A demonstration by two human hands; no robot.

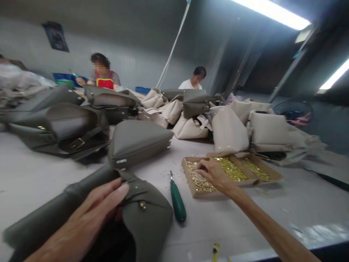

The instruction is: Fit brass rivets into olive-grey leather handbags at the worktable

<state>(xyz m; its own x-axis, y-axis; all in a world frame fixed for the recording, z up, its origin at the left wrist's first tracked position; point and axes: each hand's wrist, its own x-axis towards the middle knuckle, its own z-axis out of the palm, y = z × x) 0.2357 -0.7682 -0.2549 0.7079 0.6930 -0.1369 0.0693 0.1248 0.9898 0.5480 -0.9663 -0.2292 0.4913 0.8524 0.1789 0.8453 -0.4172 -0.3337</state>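
Observation:
My left hand (94, 209) is closed on the edge of a dark grey-green handbag (151, 207), which lies at the table's front with a small gold stud on its flap. My right hand (211, 173) reaches into a shallow cardboard box (194, 193) of small gold metal pieces (203, 185). Its fingers are pinched together down among the pieces; what is between them is too small to make out. Between the two hands lies a screwdriver-like tool (177, 202) with a green handle and a thin metal tip pointing away from me.
Two more boxes of yellow-gold pieces (230, 169) (255, 169) adjoin the first. Dark handbags (139, 140) lie on the left, and cream handbags (229, 127) are heaped behind. Two people (105, 78) (192, 82) sit across the table. A dark-handled tool (331, 180) lies far right.

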